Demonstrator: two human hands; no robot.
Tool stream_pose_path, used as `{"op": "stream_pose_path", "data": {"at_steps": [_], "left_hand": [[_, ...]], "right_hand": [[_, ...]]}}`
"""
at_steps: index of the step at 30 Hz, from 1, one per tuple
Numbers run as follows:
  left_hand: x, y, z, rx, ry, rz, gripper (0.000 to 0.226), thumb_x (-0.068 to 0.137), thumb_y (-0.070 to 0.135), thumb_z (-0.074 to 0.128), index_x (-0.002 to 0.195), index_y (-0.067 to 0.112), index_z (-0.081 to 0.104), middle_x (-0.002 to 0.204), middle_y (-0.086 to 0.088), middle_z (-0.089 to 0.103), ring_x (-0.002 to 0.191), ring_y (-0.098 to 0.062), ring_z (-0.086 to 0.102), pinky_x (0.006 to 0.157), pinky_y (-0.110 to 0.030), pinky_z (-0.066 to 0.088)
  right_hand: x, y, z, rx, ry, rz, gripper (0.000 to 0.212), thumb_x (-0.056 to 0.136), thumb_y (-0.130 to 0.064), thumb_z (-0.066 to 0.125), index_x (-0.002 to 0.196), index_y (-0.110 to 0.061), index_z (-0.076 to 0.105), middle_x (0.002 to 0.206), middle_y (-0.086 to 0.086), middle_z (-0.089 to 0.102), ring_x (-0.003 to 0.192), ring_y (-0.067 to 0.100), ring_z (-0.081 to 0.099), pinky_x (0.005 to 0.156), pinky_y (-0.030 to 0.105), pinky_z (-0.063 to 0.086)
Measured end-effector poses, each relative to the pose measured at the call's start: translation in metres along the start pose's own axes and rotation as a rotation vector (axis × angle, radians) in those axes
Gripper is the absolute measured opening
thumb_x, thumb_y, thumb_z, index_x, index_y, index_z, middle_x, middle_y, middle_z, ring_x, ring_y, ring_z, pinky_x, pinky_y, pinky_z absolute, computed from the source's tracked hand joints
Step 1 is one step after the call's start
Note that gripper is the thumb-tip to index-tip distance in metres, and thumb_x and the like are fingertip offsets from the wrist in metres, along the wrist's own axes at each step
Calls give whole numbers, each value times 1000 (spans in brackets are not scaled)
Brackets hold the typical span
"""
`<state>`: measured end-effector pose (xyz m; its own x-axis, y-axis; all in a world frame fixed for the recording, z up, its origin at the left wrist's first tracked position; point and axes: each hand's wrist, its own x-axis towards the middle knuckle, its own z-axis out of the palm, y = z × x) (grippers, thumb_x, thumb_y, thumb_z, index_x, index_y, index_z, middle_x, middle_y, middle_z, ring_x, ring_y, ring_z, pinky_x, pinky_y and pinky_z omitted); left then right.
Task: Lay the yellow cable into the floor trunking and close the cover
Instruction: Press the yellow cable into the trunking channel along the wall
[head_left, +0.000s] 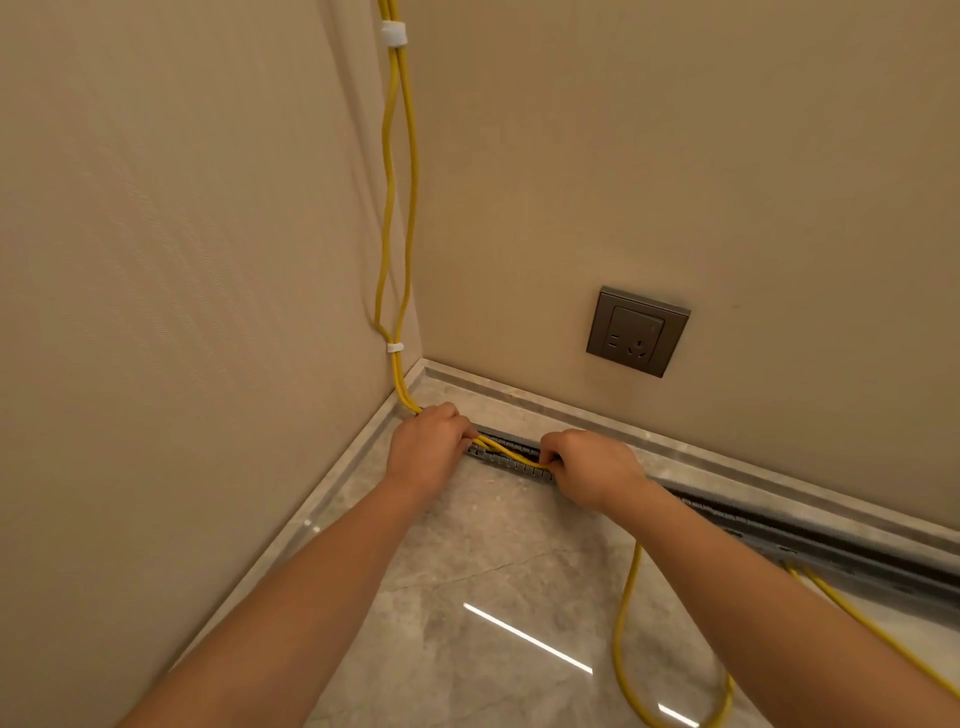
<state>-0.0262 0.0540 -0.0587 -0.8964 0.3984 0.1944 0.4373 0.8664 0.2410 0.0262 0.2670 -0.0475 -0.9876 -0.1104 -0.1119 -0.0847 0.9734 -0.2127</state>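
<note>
Head view: left hand (427, 448) and right hand (589, 466) both pinch cable (511, 454) over trunking (498, 457) near the corner; slack loop beyond trunking may spring the run out before cover closes.

yellow cable (511, 453): doubled strands, stretched taut between left hand (428, 448) and right hand (592, 467), pinched by both, laid just above the slot; slack looped on the floor below the right hand | floor trunking (748, 522): grey, slotted, uncovered, extended rightward beyond the right hand
</note>
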Motion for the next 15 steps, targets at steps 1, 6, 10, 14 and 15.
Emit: {"op": "stream_pose_path", "data": {"at_steps": [1, 6, 10, 14, 15], "left_hand": [[-1, 1, 0, 38, 0, 8, 19, 93, 28, 60, 109, 27, 71, 102, 4, 64, 101, -17, 59, 75, -33, 49], [-9, 4, 3, 166, 103, 74, 15, 85, 25, 69, 98, 25, 77, 96, 0, 61, 97, -24, 58, 76, -34, 46], [-15, -4, 3, 112, 8, 45, 31, 95, 24, 57, 124, 33, 64, 104, 0, 59, 101, -22, 57, 71, -35, 46], [-15, -8, -3, 97, -34, 10, 33, 95, 18, 53, 126, 27, 62, 113, 1, 62, 103, -22, 61, 78, -37, 53], [-16, -9, -4, 85, -36, 7, 33, 94, 17, 53, 125, 26, 62, 116, 2, 63, 102, -23, 62, 79, -38, 53]], "right_hand": [[1, 0, 1, 3, -8, 8, 19, 94, -21, 45, 99, -32, 59, 99, -2, 62, 83, 18, 54, 56, 27, 36], [2, 2, 2, 21, -14, 31, 22, 94, -20, 44, 103, -32, 61, 104, -2, 64, 88, 19, 57, 62, 27, 38], [3, 1, 0, 28, -25, 69, 25, 94, -20, 44, 105, -33, 61, 108, -1, 64, 93, 21, 57, 64, 27, 37], [4, -2, -2, 38, -51, 89, 24, 94, -19, 45, 105, -33, 61, 108, -1, 64, 93, 22, 57, 64, 28, 37], [4, -3, -3, 44, -59, 97, 23, 93, -18, 46, 104, -33, 61, 107, -1, 64, 91, 21, 56, 63, 27, 37]]}}
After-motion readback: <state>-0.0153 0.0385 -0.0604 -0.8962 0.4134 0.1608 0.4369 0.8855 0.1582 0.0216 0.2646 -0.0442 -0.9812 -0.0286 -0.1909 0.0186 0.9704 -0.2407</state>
